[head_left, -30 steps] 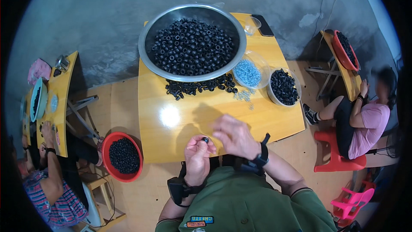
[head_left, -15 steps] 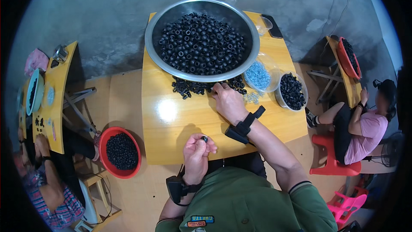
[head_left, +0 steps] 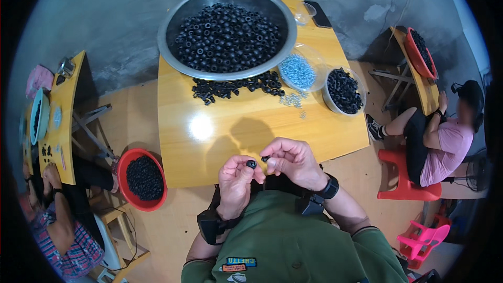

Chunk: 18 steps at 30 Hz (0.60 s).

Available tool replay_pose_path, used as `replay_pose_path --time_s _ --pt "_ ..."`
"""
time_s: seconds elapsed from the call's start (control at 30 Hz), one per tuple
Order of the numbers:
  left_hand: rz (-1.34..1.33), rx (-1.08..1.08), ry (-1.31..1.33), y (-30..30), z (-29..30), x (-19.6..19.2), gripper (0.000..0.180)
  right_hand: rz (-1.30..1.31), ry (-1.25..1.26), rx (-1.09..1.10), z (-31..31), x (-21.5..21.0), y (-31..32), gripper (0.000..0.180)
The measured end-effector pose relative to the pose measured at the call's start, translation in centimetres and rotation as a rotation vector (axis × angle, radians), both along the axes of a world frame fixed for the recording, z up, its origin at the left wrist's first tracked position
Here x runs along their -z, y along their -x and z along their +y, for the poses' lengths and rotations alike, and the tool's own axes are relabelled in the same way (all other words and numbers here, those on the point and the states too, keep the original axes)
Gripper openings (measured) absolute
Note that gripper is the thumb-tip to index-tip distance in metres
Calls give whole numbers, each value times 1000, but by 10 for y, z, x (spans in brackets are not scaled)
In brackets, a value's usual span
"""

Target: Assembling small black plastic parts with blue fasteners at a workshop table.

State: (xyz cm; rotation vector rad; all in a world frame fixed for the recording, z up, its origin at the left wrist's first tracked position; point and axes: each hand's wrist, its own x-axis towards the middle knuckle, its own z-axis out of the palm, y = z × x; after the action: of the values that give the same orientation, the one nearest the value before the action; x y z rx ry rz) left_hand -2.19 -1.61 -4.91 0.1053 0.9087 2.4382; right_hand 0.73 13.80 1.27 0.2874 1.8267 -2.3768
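Close to my body, my left hand pinches a round black hollow cap between thumb and fingers. Beside it, my right hand grips a small black plastic piece at its fingertips; the two parts are apart. Farther up the table stands a large metal basin full of similar round black caps. Loose small black pieces lie along its near edge. To their right are a clear tub of bluish-clear bits and a clear tub of small black pieces.
A dark phone lies at the table's far right corner. On the floor at left sits a red basin of black parts. Other people work at tables on both sides, one on a red stool.
My right hand has come back from the loose pieces by the basin to beside my left hand, carrying a small black piece. The left hand still holds its cap.
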Motion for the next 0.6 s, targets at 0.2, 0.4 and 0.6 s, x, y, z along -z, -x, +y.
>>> replay_pose_path --time_s 0.2,0.4,0.6 --pt "58 63 60 -12 4 -10 16 76 109 -74 6 -7 -21 11" --pt "103 78 138 -17 5 -14 14 57 171 12 6 -7 -29 8" --pt "162 84 251 -17 4 -19 12 35 33 25 8 -8 -31 5"
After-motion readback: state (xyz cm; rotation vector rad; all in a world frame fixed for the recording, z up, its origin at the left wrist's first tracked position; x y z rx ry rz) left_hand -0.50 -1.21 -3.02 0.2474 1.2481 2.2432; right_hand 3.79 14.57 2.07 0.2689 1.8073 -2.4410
